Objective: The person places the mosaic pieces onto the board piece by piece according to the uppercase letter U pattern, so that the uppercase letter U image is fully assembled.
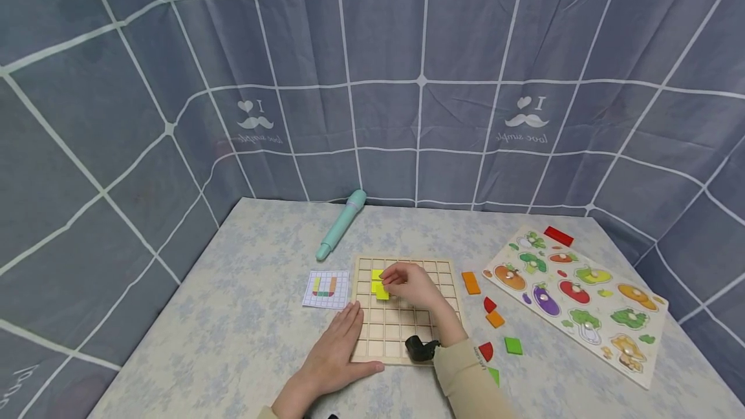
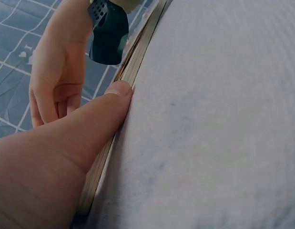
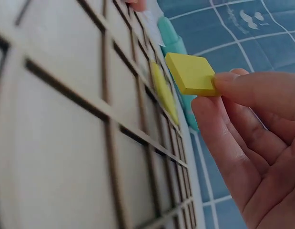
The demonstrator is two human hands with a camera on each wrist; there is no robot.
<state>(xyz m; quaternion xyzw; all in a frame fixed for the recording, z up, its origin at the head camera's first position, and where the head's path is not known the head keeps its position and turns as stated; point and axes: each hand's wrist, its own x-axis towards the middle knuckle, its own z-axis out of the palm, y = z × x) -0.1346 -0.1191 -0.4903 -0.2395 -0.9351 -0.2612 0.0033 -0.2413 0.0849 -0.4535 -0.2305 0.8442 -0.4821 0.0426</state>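
Right hand [image 1: 414,286]: centre of the head view, above the board; my thumb and fingertips pinch a yellow square tile [image 3: 191,74], clear of the grid in the right wrist view.
Left hand [image 1: 334,351]: lower centre; fingers extended at the board's left edge, thumb out along its near edge, gripping no tile.
Grid board [image 1: 372,332]: lower centre, between my hands, flat on the table [image 1: 204,315].
Yellow on grid [image 1: 377,273]: upper left part of the board, beside my right fingertips; exact tile count unclear.
Pattern card [image 1: 326,288]: just left of the board, printed with a multicoloured U shape.
Teal stick [image 1: 341,228]: above the card, lying diagonally.
Loose pieces: right of the board; orange rectangle [image 1: 471,283], orange square [image 1: 495,319], green square [image 1: 513,346] and two red wedges [image 1: 489,304].
Vegetable puzzle [image 1: 559,328]: right of the frame, tilted.
Red block [image 1: 559,236]: at the puzzle's upper edge.
Curtain [image 1: 384,115]: background, blue-grey with white lines.
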